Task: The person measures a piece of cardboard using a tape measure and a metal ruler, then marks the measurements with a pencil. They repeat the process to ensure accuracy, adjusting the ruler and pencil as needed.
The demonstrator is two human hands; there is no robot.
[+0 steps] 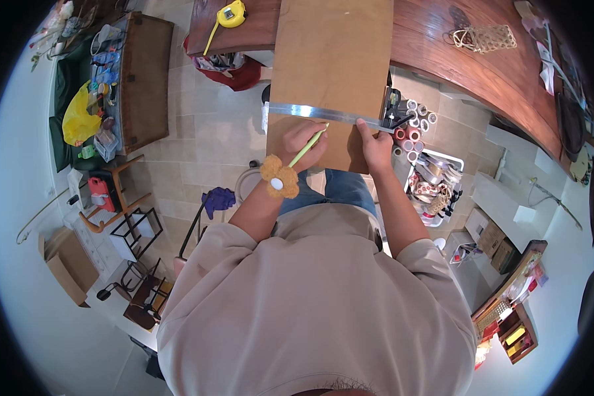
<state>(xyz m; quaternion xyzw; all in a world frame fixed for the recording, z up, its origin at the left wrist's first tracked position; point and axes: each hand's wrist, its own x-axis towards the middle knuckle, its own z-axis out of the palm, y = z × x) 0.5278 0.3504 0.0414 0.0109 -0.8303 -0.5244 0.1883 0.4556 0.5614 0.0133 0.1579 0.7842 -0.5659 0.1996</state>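
A brown board (332,59) lies in front of me, its near end over my lap. A shiny metal straightedge (307,110) crosses it from side to side, slightly slanted. My left hand (304,143) is closed around a light green pencil (309,146), whose tip is at the board just below the straightedge. A fuzzy orange flower-shaped band (278,178) sits on that wrist. My right hand (376,148) presses the straightedge with a fingertip, its other fingers at the board's right edge. A black clamp (392,108) sits at this edge, by the straightedge's right end.
The board rests over a reddish wooden table (440,49). A yellow tape measure (231,14), its blade partly out, lies at the back left; a woven pouch (490,38) lies right. Rolls (414,133) and a white basket of ribbons (433,180) stand low on the right.
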